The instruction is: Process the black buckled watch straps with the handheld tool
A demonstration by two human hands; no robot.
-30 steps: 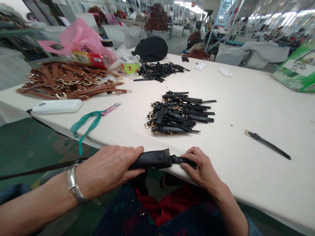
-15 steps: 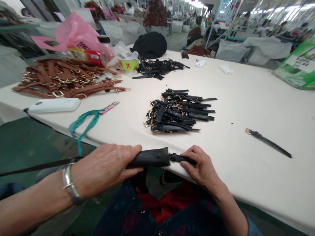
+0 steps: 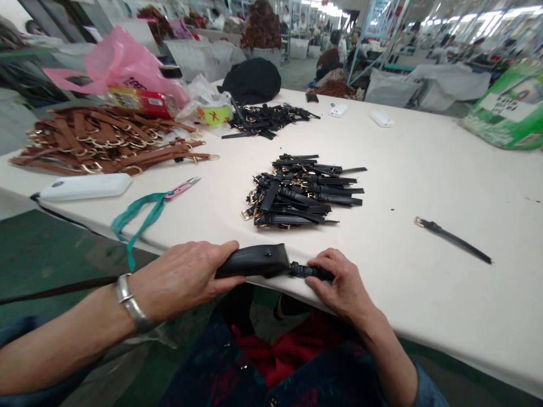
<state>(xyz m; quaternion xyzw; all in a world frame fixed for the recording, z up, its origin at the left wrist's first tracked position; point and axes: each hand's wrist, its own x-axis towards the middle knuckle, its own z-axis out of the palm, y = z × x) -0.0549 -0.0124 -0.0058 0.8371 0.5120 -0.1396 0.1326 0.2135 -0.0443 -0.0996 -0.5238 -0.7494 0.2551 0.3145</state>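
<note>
- The landmark is the heap of black straps (image 3: pixel 302 191) with gold buckles, which lies in the middle of the white worktop (image 3: pixel 424 164).
- The left hand (image 3: pixel 182 278) is on the near side of the heap and a little to its left, at the worktop edge. It is closed around the left end of a black leather piece (image 3: pixel 253 261), with the thumb along its near side.
- The black leather piece lies flat on the worktop edge, directly on the near side of the heap and well apart from it.
- The right hand (image 3: pixel 341 282) is on the near side of the heap, slightly to its right. Its fingers are bent down and grip a narrow black strap (image 3: pixel 303 271), which comes out of the right end of the leather piece.
- A metal bracelet (image 3: pixel 132 305) sits on the left wrist.
- 1 single black strap (image 3: pixel 452 239) with a gold buckle lies alone to the right of the heap, well apart from it.
- Pink snips (image 3: pixel 183 187) with a green ribbon (image 3: pixel 138 215) lie to the left of the heap; the ribbon hangs over the worktop edge.
- A white device (image 3: pixel 82 186) lies further left of the heap than the snips.
- A pile of brown straps (image 3: pixel 97 141) lies to the far left of the heap, and a pink bag (image 3: pixel 123 62) is behind that pile.
- A second, smaller heap of black pieces (image 3: pixel 267 117) lies beyond the landmark heap.
</note>
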